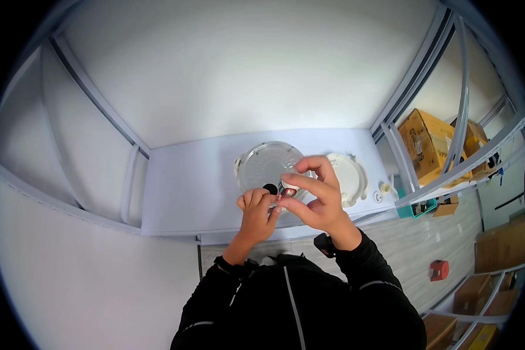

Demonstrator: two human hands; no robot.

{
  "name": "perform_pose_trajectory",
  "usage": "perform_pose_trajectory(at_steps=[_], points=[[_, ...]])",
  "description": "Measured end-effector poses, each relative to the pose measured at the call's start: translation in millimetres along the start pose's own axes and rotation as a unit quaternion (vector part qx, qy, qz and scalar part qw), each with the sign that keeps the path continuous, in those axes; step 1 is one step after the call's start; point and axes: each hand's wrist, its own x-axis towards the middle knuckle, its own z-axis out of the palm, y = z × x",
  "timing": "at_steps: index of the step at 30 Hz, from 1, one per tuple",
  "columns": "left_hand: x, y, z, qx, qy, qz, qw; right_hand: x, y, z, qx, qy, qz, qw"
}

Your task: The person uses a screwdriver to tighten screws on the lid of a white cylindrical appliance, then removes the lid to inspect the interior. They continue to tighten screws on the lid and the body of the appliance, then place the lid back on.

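Observation:
My right hand [321, 201] is above the table's front part, thumb and fingers curved round a small container [288, 191] with a white top and a dark and red side. Beside it, my left hand [257, 213] is closed, its fingertips meeting near the container's lower end. What the left fingers pinch is too small to make out. A black round piece [270, 189] shows just above the left fingertips; whether it is held cannot be told. Beyond both hands lies a round, clear-topped housing [265, 160] with a pale rim, partly hidden by my right hand.
A white round cover [349, 178] lies right of the housing on the white table [184, 186]. Near the table's right end are a small cream-coloured round piece [384, 187] and a white ring [378, 198]. Metal frame posts flank the table; cardboard boxes [429, 146] and a red stool [439, 270] are at right.

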Motion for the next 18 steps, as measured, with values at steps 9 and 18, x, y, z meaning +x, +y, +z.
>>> perform_pose_trajectory(at_steps=[9,18], points=[[4,26,24,0.039,0.046,-0.042,0.997,-4,14,-29,0.051,-0.034,0.047,0.997],[12,44,53,0.078,0.074,-0.067,0.992,5,28,-48,0.108,-0.071,0.026,0.991]])
